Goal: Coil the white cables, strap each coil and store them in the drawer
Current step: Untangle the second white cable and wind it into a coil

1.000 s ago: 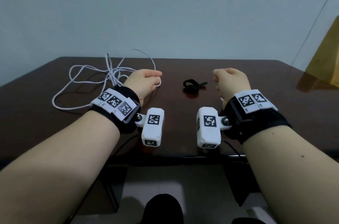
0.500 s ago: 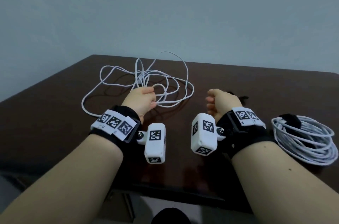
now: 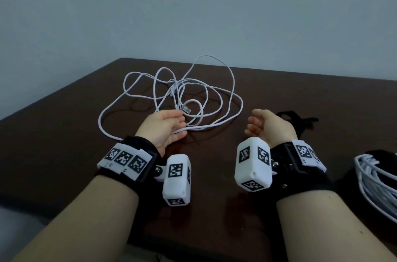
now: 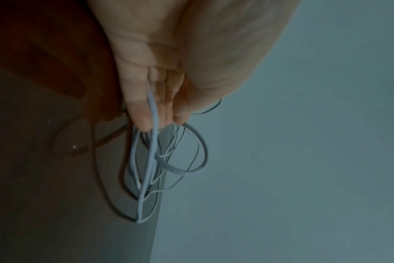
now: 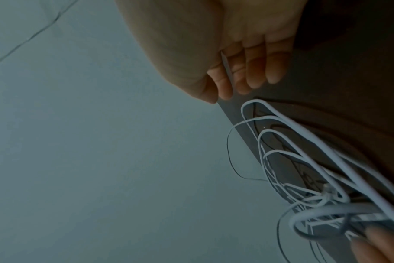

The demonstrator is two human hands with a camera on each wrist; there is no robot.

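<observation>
While one white cable already lies wound into a coil (image 3: 378, 182) at the right edge of the head view, with a black strap showing across its top, the other is far from ready. That loose cable (image 3: 171, 94) sprawls in tangled loops over the dark wooden table (image 3: 53, 133), filling the centre of the frame, with one plug end lying amid the loops. By my reading, roughly half the coiling is done; this second cable must be wound and strapped, and both then stored. No drawer shows in any view.

A spare black strap (image 3: 300, 121) lies on the table right of centre, just behind the right hand.

The left hand (image 3: 163, 127), left of centre, has its fingers fairly straight and only loosely bent, with a strand of the loose cable running across them; whether it pinches the strand I cannot tell for certain. The right hand (image 3: 268, 125) hovers with fingers loosely curled, holding nothing, apart from the cable.
</observation>
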